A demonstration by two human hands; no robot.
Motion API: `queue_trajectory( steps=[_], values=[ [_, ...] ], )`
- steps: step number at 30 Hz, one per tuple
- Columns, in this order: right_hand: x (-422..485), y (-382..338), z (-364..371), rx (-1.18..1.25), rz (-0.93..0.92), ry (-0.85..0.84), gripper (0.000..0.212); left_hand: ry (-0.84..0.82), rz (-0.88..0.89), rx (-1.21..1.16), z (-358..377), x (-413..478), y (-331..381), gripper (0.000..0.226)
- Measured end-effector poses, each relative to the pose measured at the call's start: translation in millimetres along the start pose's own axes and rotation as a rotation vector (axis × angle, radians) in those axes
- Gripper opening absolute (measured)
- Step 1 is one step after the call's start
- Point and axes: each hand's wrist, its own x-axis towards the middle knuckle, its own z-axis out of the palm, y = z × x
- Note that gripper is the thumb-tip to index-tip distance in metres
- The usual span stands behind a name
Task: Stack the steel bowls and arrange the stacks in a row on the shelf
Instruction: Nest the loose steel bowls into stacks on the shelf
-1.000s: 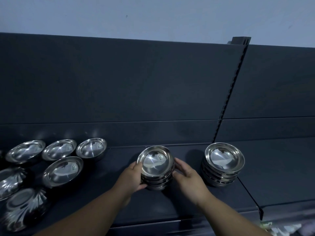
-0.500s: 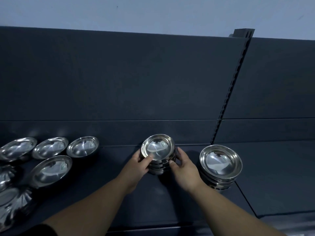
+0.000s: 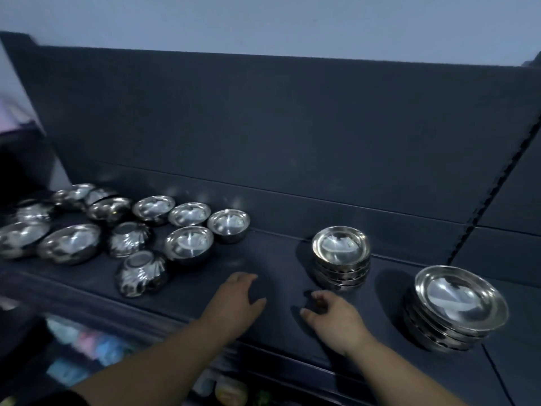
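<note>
A small stack of steel bowls (image 3: 341,257) stands on the dark shelf (image 3: 272,259), near the back panel. A larger stack (image 3: 456,307) stands to its right. Several loose steel bowls (image 3: 188,243) lie spread over the shelf's left part, two of them (image 3: 142,272) upside down. My left hand (image 3: 237,300) hovers over the shelf left of the small stack, fingers relaxed, holding nothing. My right hand (image 3: 333,316) is just in front of the small stack, fingers loosely curled, apart from it and empty.
The shelf's dark back panel (image 3: 263,136) rises behind the bowls, with a slotted upright (image 3: 497,186) at the right. Below the shelf's front edge a lower level holds coloured packets (image 3: 87,347). A dark object (image 3: 20,165) sits at the far left.
Both hands have let go of the small stack and drawn back toward me. The view has swung left, showing more loose bowls.
</note>
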Motion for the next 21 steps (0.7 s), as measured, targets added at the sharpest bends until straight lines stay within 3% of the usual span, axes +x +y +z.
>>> queue_trajectory(
  steps=[9,15,21],
  values=[
    [7.1,-77.0,49.3,-0.085,-0.177,-0.036,0.057,0.242,-0.036,0.176,-72.4,-12.8,-72.9,0.061],
    [24.6,-124.7,89.0,-0.026,-0.145,0.007,0.054,0.302,-0.002,0.132,-118.5,2.3,-130.4,0.065],
    [39.7,-167.5,133.2,0.011,-0.075,0.069,0.049,0.076,0.002,0.115,-148.8,25.8,-187.9,0.084]
  ],
)
